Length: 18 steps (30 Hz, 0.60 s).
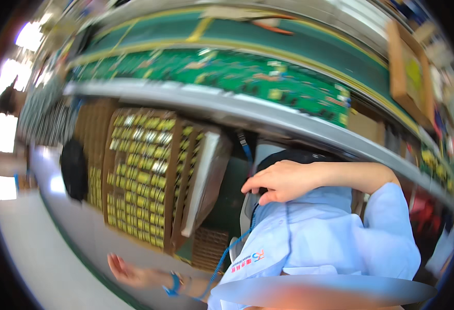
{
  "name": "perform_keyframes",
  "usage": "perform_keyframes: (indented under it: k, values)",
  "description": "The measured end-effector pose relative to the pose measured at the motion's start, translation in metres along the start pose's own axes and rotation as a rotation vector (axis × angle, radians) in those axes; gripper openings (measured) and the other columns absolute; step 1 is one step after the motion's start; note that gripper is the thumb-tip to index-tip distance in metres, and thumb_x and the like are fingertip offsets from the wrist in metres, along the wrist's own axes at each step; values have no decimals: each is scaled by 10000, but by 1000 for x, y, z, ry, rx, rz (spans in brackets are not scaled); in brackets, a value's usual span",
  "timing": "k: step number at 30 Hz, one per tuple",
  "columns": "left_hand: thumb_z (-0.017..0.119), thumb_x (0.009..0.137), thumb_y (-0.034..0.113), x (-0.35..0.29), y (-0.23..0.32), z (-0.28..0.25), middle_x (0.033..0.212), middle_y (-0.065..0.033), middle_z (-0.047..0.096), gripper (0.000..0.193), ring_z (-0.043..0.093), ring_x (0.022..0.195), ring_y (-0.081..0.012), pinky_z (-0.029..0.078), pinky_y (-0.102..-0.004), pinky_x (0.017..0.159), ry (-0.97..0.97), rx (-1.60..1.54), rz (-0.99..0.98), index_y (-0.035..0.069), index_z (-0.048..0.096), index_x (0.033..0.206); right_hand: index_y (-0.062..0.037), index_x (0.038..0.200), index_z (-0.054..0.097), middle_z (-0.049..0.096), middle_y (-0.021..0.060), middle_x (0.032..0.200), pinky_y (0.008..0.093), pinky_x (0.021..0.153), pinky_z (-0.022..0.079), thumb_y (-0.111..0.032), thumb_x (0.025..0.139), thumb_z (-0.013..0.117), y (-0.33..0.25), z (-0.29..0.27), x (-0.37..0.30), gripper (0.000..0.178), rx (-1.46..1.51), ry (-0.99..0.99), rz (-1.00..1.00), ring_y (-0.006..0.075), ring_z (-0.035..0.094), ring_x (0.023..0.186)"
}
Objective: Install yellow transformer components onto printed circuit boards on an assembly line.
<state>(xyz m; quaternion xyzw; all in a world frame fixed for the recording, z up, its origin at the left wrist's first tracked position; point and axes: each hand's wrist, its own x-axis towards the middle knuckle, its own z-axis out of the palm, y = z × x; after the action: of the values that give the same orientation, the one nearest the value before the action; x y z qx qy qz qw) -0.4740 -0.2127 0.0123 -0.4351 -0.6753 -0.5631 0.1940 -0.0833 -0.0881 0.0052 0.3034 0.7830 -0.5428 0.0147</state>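
Observation:
My left hand (124, 271) reaches out at the lower left, palm partly up and fingers loosely curled apart, with nothing seen in it. Around that wrist sits a blue wrist strap (174, 285), and its coiled blue cord (221, 261) runs up along my light blue shirt (320, 227). Nearest to this hand is a brown box (171, 206) packed with rows of yellow components (139, 181). My right hand (283, 181) hangs bent over my lap, thumb and fingers apart, holding nothing visible.
A long row of green circuit boards (227, 70) lies along the grey rail (211, 103) in front of me. Beyond runs a green conveyor belt (154, 33) with yellow edges. An open cardboard box (400, 67) stands at the far right. A black round object (73, 168) is beside the component box.

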Motion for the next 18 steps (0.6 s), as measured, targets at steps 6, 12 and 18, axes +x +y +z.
perform_keyframes:
  k: [6, 12, 18]
  values:
    - [473, 962, 163, -62, 154, 127, 984, -221, 653, 249, 616, 898, -294, 500, -355, 815, -887, -806, 290, -27, 560, 1097, -50, 1294, 551, 664, 89, 1140, 290, 742, 539, -141, 870, 664, 16, 16, -189, 449, 531, 705, 205, 146, 671, 822]
    - [678, 853, 116, -173, 307, 196, 1076, -209, 649, 268, 627, 994, -321, 483, -368, 882, -2213, -1520, 296, -36, 613, 1064, -61, 1267, 567, 664, 53, 1055, 188, 609, 460, -181, 941, 592, 10, 199, -384, 348, 398, 2454, 547, 65, 581, 744]
    - [678, 850, 81, -276, 386, 147, 1273, -163, 526, 453, 538, 1156, -290, 447, -343, 956, -2843, -1425, 922, 4, 520, 1268, -45, 1276, 563, 668, 83, 1092, 219, 647, 472, -305, 926, 617, 36, 527, -397, 440, 502, 2801, 1760, 105, 595, 792]
